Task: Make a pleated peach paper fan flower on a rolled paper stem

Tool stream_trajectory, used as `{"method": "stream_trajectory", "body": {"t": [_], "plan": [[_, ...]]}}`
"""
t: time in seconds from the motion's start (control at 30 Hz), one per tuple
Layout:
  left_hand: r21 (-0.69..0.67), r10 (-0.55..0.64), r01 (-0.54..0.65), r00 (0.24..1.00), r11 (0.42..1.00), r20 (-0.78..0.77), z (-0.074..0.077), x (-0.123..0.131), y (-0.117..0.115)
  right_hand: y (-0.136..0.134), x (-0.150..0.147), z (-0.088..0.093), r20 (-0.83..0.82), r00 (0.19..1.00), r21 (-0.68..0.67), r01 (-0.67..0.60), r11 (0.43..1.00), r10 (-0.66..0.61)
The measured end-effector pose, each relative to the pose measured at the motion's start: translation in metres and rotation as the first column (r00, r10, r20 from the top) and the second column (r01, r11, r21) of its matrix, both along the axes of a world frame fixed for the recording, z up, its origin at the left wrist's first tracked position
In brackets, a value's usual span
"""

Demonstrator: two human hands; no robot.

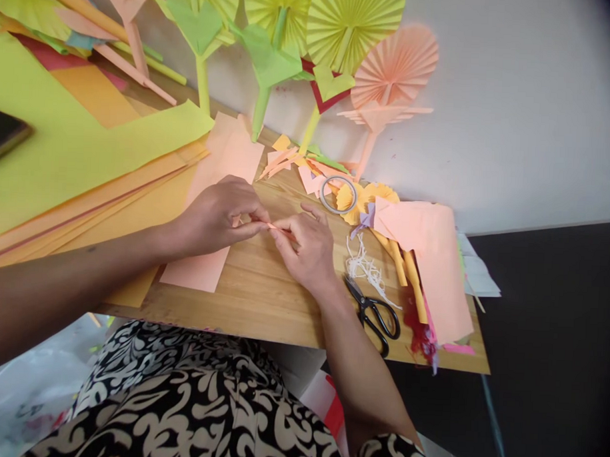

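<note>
Between my two hands, above the wooden table, is a narrow folded strip of peach paper (pixel 272 226), mostly hidden by fingers. My left hand (pixel 223 211) pinches its left end between thumb and fingertips. On the other end, my right hand (pixel 305 245) has closed its thumb and index finger, with the remaining fingers curled loosely. Under and behind my left hand lies a flat peach paper sheet (pixel 196 271). Black-handled scissors (pixel 369 311) rest by my right forearm, beside a tangle of white string (pixel 368 264).
Paper fan flowers, such as a yellow one (pixel 356 23) and a peach one (pixel 394 68), lean against the wall. A roll of tape (pixel 338 194) lies among paper scraps. Stacked coloured sheets (pixel 87 154) cover the left side. A peach paper roll (pixel 441 273) sits near the right table edge.
</note>
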State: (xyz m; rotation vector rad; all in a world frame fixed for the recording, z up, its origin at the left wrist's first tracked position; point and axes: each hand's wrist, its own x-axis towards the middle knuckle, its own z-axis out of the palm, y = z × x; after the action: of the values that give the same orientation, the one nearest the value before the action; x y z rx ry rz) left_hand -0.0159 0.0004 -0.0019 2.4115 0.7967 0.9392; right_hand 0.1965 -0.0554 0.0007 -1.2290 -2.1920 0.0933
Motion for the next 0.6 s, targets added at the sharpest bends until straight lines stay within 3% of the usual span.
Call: {"method": "stream_trajectory", "body": {"t": [0.17,0.43,0.6], "plan": [[-0.036,0.001,-0.001,1.0,0.999,0.01,0.002,-0.001,0.001,0.002,-0.002,-0.004,-0.02,1.0,-0.01,0.003,1.0,-0.003],[-0.145,0.285,-0.266,0.949,0.953,0.131,0.007,-0.007,0.004,0.011,0.019,-0.011,-0.217,0.957,-0.074,0.18,0.981,-0.192],[-0.207,0.34,-0.305,0.927,0.93,0.161,-0.001,-0.008,0.006,0.014,0.023,-0.01,-0.342,0.922,-0.081,0.164,0.983,-0.182]]}}
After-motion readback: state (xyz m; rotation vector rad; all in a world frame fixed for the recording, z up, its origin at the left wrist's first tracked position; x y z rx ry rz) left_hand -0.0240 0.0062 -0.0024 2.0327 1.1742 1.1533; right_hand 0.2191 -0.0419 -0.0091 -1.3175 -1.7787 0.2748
